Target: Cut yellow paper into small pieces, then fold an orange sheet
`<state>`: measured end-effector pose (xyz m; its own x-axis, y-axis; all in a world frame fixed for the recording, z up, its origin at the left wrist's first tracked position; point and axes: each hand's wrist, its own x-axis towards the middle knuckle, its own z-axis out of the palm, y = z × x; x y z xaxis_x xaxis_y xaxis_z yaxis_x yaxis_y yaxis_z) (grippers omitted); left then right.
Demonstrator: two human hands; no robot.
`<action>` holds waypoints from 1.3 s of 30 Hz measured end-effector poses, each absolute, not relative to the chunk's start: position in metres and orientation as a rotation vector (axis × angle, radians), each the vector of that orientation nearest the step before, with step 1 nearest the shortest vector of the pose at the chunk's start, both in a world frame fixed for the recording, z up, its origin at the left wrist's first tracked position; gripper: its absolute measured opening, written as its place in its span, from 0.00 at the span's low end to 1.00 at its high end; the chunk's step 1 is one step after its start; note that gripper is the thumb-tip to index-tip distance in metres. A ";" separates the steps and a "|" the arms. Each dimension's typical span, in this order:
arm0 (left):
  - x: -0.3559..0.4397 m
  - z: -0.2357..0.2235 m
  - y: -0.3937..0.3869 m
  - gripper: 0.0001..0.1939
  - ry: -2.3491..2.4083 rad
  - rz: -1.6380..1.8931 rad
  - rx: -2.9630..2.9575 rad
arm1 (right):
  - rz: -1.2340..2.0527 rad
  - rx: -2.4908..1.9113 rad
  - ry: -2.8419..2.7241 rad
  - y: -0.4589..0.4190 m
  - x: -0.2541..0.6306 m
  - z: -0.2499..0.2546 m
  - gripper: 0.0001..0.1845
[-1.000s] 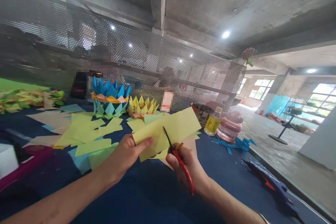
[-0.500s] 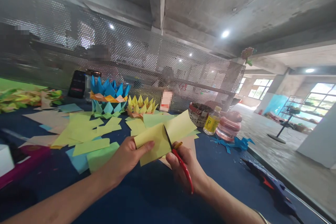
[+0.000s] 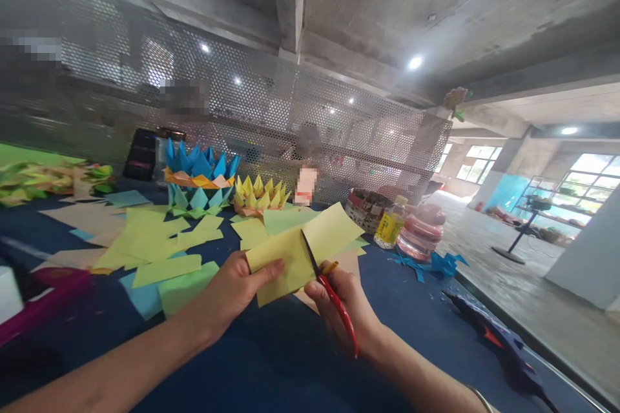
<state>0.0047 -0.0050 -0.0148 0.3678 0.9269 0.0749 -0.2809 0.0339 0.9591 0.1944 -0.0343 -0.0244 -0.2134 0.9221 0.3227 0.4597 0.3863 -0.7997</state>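
Note:
Between thumb and fingers, my left hand [image 3: 247, 287] pinches the left part of a yellow sheet of paper [image 3: 283, 261] above the table. My right hand [image 3: 343, 303] is closed round red-handled scissors [image 3: 339, 310]. Their dark blade lies across the paper, and to the right of it the sheet bends upward. Part of the handles is hidden by my right fingers. Beyond the hands stand a blue and orange folded-paper crown [image 3: 201, 164], a pale teal one [image 3: 198, 199] beneath it, and a yellow one [image 3: 261, 193].
Loose coloured papers [image 3: 150, 239] cover the table's left side. A yellow-labelled bottle [image 3: 390, 224], a pink plastic container [image 3: 420, 232], a woven basket [image 3: 368, 210] and blue paper scraps [image 3: 443, 263] are at the right. A glue gun [image 3: 498, 339] lies near the right edge. Behind stands a perforated screen [image 3: 252, 97].
Almost nothing differs. The view has shifted very slightly, while both hands, the paper and the scissors keep nearly the same position.

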 end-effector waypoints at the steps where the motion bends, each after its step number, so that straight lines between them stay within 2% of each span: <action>1: 0.004 -0.015 -0.005 0.20 0.707 1.057 1.168 | 0.692 -1.205 -1.851 -0.035 0.194 -0.022 0.25; 17: 0.005 -0.014 -0.010 0.18 0.575 0.971 1.173 | 0.708 -1.229 -1.883 -0.042 0.194 -0.009 0.27; 34: 0.005 -0.014 -0.009 0.20 0.555 0.936 1.183 | 0.771 -1.143 -1.776 -0.039 0.188 -0.017 0.28; 39: 0.005 -0.014 -0.008 0.19 0.596 0.939 1.168 | 0.773 -1.184 -1.750 -0.038 0.190 -0.019 0.25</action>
<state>0.0048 -0.0085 -0.0139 0.5045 0.8605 0.0702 -0.3029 0.1003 0.9477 0.1902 -0.0382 -0.0187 -0.1772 0.9338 0.3107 0.3990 0.3568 -0.8447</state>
